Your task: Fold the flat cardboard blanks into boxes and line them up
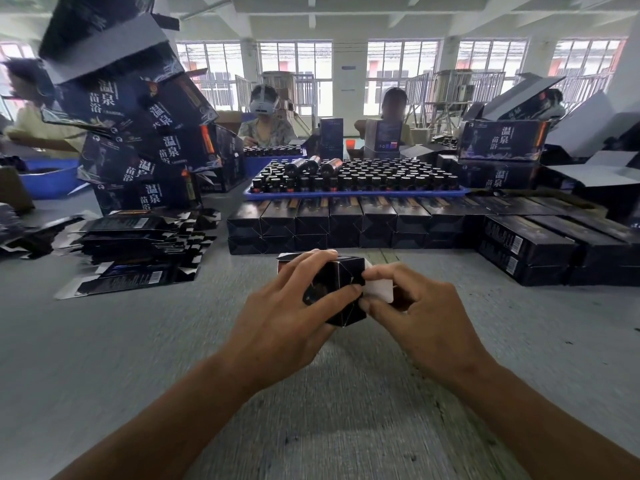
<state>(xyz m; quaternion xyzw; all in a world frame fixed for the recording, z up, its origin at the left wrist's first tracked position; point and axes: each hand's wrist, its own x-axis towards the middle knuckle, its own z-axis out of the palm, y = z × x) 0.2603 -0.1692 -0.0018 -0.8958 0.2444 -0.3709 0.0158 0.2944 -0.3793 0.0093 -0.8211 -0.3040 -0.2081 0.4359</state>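
A small black cardboard box (341, 277) is held above the grey table (104, 358) at the centre. My left hand (287, 313) grips it from the left, fingers curled over its top and thumb on its near face. My right hand (415, 317) pinches the white end flap (379, 291) at the box's right end. A pile of flat black blanks (138, 244) lies to the left. Folded black boxes (346, 220) stand in a two-high row just beyond my hands.
More folded boxes (540, 247) line up at the right. A blue tray (353, 194) of dark bottles sits behind the row. Tall stacks of large printed cartons (145, 133) lean at the left. Two people sit across the table; a third is at the far left.
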